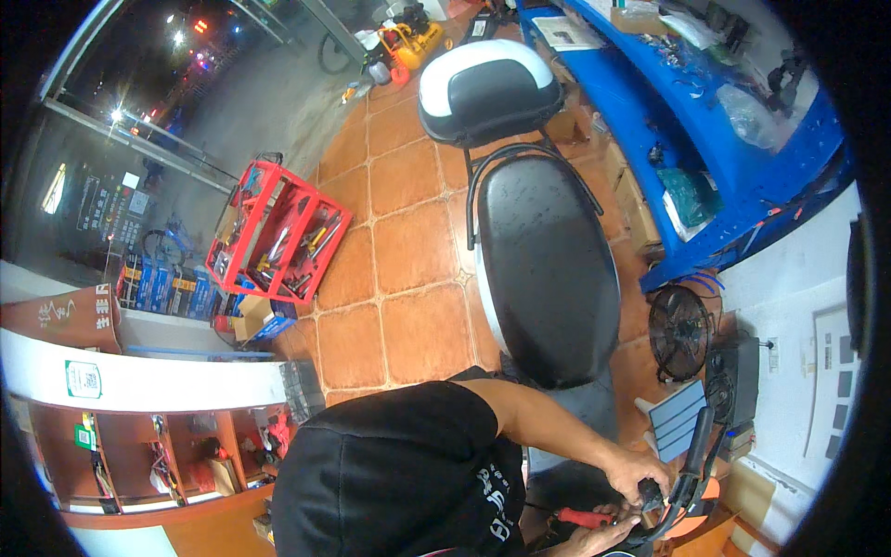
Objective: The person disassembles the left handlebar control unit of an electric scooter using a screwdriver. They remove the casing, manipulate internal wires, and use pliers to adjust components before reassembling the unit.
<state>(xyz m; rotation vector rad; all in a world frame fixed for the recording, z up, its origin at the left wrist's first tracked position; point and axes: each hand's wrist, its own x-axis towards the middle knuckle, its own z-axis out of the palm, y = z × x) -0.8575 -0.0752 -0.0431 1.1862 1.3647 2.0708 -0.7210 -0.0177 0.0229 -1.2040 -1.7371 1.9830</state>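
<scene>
My left arm reaches across to the handlebar (pixel 694 446) of a scooter at the lower right. The fingers of my left hand (pixel 634 472) are closed round a small black part (pixel 652 496) beside the bar. Just below it is my right hand (pixel 599 538), partly cut off by the lower edge, with its fingers closed at a red-handled tool (pixel 574 515). The tool's working end is hidden. The scooter's long black seat (pixel 549 269) stretches away from me, with a white and black top box (pixel 490 91) behind it.
A red tool trolley (pixel 311 271) full of hand tools stands left on the tiled floor (pixel 422 269). Blue shelving (pixel 691 237) with parts runs along the right, near a black fan (pixel 678 332). A yellow air compressor (pixel 413 42) stands at the back. Wooden cubbyholes (pixel 125 459) are lower left.
</scene>
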